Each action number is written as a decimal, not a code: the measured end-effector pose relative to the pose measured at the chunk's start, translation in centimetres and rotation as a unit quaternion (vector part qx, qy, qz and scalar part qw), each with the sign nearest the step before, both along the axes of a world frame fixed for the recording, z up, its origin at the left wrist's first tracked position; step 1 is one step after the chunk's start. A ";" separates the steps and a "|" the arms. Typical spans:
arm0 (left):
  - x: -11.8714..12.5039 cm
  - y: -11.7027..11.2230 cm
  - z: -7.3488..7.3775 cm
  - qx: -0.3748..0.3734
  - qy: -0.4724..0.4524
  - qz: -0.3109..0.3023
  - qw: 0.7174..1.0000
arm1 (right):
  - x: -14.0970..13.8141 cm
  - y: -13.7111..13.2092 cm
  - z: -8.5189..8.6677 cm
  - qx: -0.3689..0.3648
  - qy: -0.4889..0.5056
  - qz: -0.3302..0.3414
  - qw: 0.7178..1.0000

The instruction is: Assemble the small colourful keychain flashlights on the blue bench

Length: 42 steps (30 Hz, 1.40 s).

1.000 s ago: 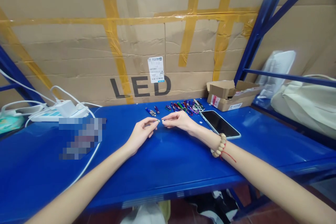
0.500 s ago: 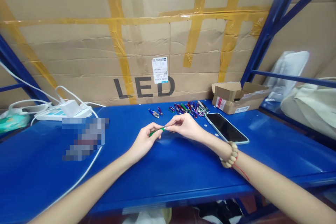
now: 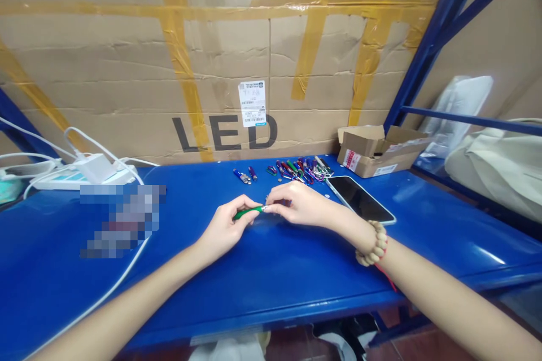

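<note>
Over the middle of the blue tabletop [image 3: 271, 271], a slim green tube [image 3: 245, 212] with a silver end is held in both hands; it looks like a mini flashlight. My left hand [image 3: 226, 225] pinches its green body between thumb and fingers. At the silver end, the closed thumb and fingertips of my right hand [image 3: 296, 203] grip the tube and partly hide it. Behind the hands lies a pile of small coloured tubes [image 3: 302, 169], some with carabiner clips. Two blue tubes [image 3: 253, 172] lie left of the pile, near small silver round pieces.
A phone [image 3: 359, 198] lies right of my right hand. An open cardboard box [image 3: 376, 152] stands behind it. At left are a white power strip [image 3: 63, 180], a charger [image 3: 95, 168], a trailing white cable [image 3: 114, 287] and a blurred-out patch. A large taped carton [image 3: 127, 79] forms the back.
The view has shifted slightly. Both hands keep hold of the green tube, and more of its green body shows near the left fingertips.
</note>
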State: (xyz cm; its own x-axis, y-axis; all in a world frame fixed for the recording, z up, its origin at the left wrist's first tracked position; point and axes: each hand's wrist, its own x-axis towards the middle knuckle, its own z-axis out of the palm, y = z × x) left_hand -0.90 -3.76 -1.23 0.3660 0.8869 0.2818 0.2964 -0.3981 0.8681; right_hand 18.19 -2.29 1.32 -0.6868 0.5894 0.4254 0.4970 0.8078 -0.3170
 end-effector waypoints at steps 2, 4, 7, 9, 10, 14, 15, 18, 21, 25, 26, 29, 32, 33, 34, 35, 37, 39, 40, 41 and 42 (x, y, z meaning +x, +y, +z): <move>0.0 0.1 -0.2 0.017 0.009 0.012 1.000 | -0.1 -0.2 0.1 0.023 -0.039 -0.009 0.999; 0.1 0.1 -0.3 0.033 0.020 0.020 0.999 | -0.3 -0.5 0.2 0.047 -0.077 -0.023 0.996; 0.0 0.0 -0.3 0.053 0.043 0.013 0.998 | -0.5 -0.8 0.0 0.078 -0.116 -0.023 0.990; -0.1 -0.2 -0.2 0.065 0.056 0.009 0.996 | -0.5 -0.8 -0.2 0.081 -0.105 -0.014 0.991; -0.1 -0.3 -0.2 0.072 0.062 0.009 0.995 | -0.5 -0.8 -0.4 0.076 -0.092 -0.008 0.993; -0.3 -0.7 -0.2 0.129 0.082 0.027 0.988 | -0.9 -0.9 -0.7 0.019 -0.009 0.008 1.000; -0.4 -0.8 -0.2 0.149 0.086 0.031 0.985 | -1.0 -1.0 -0.7 -0.011 0.017 0.006 1.000; -0.5 -0.9 -0.3 0.206 0.097 0.022 0.973 | -1.3 -1.4 -0.6 -0.167 0.081 -0.005 0.983; -0.5 -0.7 -0.4 0.230 0.110 0.011 0.967 | -1.3 -1.4 -0.5 -0.300 0.118 -0.011 0.947; -0.5 -0.1 -0.4 0.213 0.104 0.026 0.971 | -1.2 -0.8 -0.9 -0.300 0.141 -0.012 0.943; -0.4 0.1 -0.4 0.205 0.101 0.031 0.973 | -1.2 -0.6 -1.0 -0.293 0.140 -0.011 0.946; -0.4 0.3 -0.4 0.187 0.100 0.041 0.976 | -1.0 -0.1 -1.3 -0.285 0.133 -0.002 0.949; -0.4 0.4 -0.2 0.172 0.102 0.045 0.979 | -0.8 0.3 -1.4 -0.281 0.121 0.004 0.952; -0.4 0.5 -0.1 0.162 0.097 0.043 0.981 | -0.8 0.4 -1.4 -0.272 0.112 0.003 0.956; -0.4 0.5 -0.1 0.150 0.091 0.039 0.984 | -0.7 0.4 -1.3 -0.254 0.101 -0.002 0.962; -0.4 0.5 0.0 0.138 0.087 0.031 0.986 | -0.6 0.4 -1.3 -0.227 0.086 -0.008 0.970; -0.4 0.5 -0.1 0.124 0.085 0.015 0.989 | -0.6 0.4 -1.3 -0.143 0.050 -0.024 0.988; -0.5 0.5 -0.2 0.125 0.096 0.005 0.988 | -0.6 0.3 -1.3 -0.046 0.010 -0.033 0.998; -0.5 0.4 -0.3 0.129 0.103 0.002 0.986 | -0.7 0.1 -1.4 -0.008 -0.009 -0.034 0.999; -0.6 0.4 -0.4 0.134 0.109 0.001 0.985 | -0.8 0.0 -1.5 0.020 -0.023 -0.035 0.999; -0.6 0.3 -0.4 0.139 0.114 0.003 0.984 | -0.9 -0.2 -1.6 0.038 -0.033 -0.037 0.998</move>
